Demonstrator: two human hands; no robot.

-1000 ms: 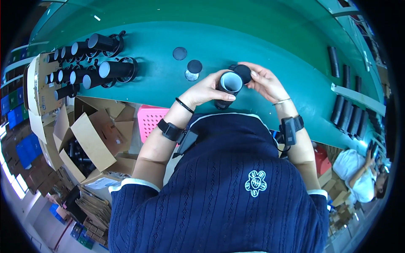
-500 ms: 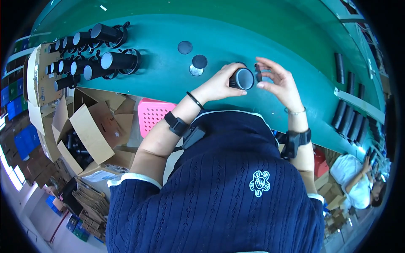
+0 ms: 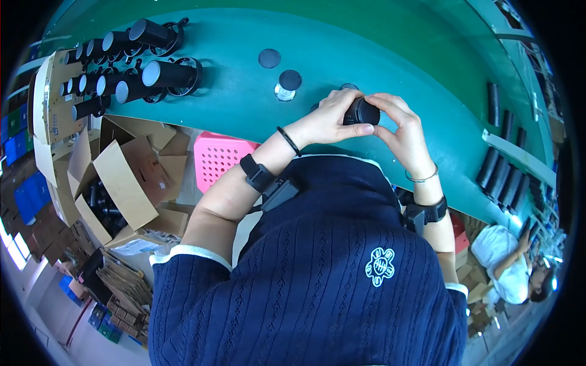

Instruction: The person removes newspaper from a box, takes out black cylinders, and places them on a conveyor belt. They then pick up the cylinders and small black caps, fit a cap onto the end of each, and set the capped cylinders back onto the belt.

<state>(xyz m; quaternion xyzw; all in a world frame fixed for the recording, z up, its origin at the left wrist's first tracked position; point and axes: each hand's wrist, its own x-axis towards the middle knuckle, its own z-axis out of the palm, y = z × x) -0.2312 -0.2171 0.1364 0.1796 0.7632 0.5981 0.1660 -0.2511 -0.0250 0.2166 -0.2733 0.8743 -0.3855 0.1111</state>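
Capping grip over the near part of a green worktable [image 3: 229, 76]: the left hand [image 3: 329, 116] wraps a black cylinder [image 3: 351, 114], while the right hand [image 3: 404, 128] pinches a round black cap [image 3: 368, 112] at its right end — thumb near, fingers far. Farther left lies a dark disc [image 3: 269, 58]; beyond it, black handled tubes [image 3: 168, 74] stand in rows.

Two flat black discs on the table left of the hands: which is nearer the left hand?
The lower-right black disc, with a pale, shiny piece at its lower edge; the upper-left disc, farther from the left hand, shows none.
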